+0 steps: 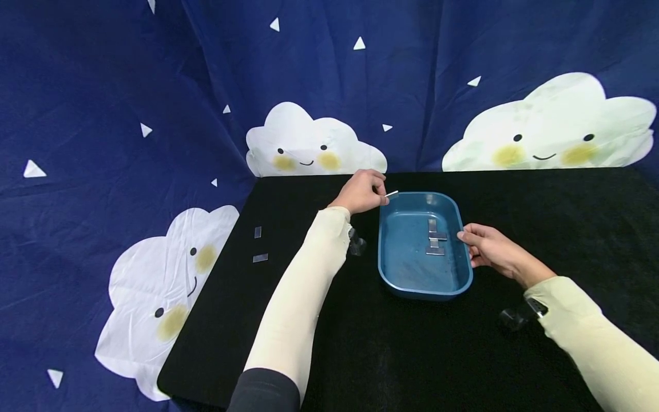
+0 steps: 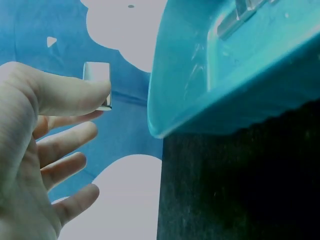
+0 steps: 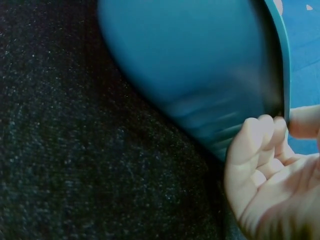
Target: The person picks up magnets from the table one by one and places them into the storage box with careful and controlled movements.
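Black felt table lies under my hands. Right of my left hand sits the smooth blue oval tray; my right hand curls on its rim. Left thumb and forefinger pinch a small clear strip beside the rim.

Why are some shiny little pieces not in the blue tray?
Two small flat pieces lie far off near the left edge of the black table, apart from the ones in the blue tray. The left hand pinches one piece beside the tray; the right hand grips the rim.
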The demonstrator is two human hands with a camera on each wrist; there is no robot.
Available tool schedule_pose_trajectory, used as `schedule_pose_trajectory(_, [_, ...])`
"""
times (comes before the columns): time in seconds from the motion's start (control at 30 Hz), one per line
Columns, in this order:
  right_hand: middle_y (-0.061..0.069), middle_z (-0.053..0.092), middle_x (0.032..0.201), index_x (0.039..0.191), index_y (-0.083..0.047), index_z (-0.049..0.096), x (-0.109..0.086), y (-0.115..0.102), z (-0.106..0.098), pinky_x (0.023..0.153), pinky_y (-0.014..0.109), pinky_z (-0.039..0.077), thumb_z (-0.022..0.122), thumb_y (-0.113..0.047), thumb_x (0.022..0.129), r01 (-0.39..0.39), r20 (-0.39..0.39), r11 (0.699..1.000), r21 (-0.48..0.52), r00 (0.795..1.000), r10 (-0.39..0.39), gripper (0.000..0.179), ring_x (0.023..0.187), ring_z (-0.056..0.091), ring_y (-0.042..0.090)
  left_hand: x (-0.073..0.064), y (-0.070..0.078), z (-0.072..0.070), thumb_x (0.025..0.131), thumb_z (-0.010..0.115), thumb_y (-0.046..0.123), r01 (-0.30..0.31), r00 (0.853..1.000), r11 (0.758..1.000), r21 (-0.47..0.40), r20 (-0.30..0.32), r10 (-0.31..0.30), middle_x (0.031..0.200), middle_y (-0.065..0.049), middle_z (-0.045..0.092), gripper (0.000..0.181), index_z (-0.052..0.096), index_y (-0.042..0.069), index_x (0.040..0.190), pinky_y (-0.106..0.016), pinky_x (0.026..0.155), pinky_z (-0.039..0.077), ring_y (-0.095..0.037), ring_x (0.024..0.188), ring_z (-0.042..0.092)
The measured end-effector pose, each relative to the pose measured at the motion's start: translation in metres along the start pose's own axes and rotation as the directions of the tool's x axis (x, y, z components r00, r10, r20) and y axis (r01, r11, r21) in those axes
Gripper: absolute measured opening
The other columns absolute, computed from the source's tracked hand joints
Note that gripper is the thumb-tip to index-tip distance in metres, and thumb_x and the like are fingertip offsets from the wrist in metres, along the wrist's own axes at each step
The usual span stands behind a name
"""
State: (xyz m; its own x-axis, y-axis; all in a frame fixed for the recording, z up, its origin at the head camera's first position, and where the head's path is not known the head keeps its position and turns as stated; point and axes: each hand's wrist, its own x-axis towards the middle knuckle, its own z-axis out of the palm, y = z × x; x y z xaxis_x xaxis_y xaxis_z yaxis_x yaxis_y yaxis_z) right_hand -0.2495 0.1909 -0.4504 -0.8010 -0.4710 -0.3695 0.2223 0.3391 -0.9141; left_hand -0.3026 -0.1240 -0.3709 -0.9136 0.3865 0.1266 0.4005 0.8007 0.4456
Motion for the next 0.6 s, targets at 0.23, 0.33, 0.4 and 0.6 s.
schedule_pose_trajectory(0.23, [-0.005,0.057,0.086,0.115,-0.013,0.044,0.0,0.001,0.0,0.07,0.029,0.056,0.04,-0.035,0.106,0.0,0.004,1.0,0.01,1.0,-0.001,0.024,0.074,0.061,0.008,0.005,0.012,0.005,0.083,0.075,0.019,0.027,0.999,0.999,0.02,0.033,-0.028,0.137,-0.003,0.063,0.015,0.071,0.012,0.072,-0.026,0.104,0.048,-0.012,0.133,0.053])
schedule_pose_trajectory(0.33, [-0.005,0.058,0.086,0.115,-0.013,0.044,0.0,0.002,-0.001,0.07,0.029,0.056,0.04,-0.034,0.106,-0.001,0.004,1.0,0.007,1.0,0.001,0.023,0.074,0.061,0.009,0.008,0.017,0.009,0.084,0.075,0.021,0.024,0.998,0.999,0.048,0.051,-0.026,0.139,-0.002,0.062,0.015,0.071,0.012,0.072,-0.026,0.099,0.051,-0.012,0.134,0.052])
schedule_pose_trajectory(0.4, [-0.005,0.058,0.087,0.115,-0.014,0.044,0.001,0.002,-0.001,0.07,0.029,0.056,0.04,-0.034,0.106,0.001,0.003,1.0,0.003,1.0,-0.001,0.023,0.074,0.061,0.009,0.009,0.02,0.012,0.085,0.075,0.022,0.022,0.998,0.997,0.071,0.059,-0.027,0.14,-0.001,0.061,0.015,0.072,0.013,0.072,-0.026,0.095,0.052,-0.012,0.135,0.051])
schedule_pose_trajectory(0.6, [-0.005,0.056,0.085,0.114,-0.014,0.044,0.0,0.002,-0.002,0.07,0.029,0.056,0.039,-0.034,0.106,-0.003,0.001,1.0,0.0,1.0,0.003,0.022,0.073,0.061,0.008,0.013,0.029,0.025,0.087,0.073,0.026,0.026,0.995,0.989,0.145,0.094,-0.04,0.145,0.004,0.057,0.015,0.072,0.018,0.075,-0.027,0.087,0.052,-0.014,0.137,0.05])
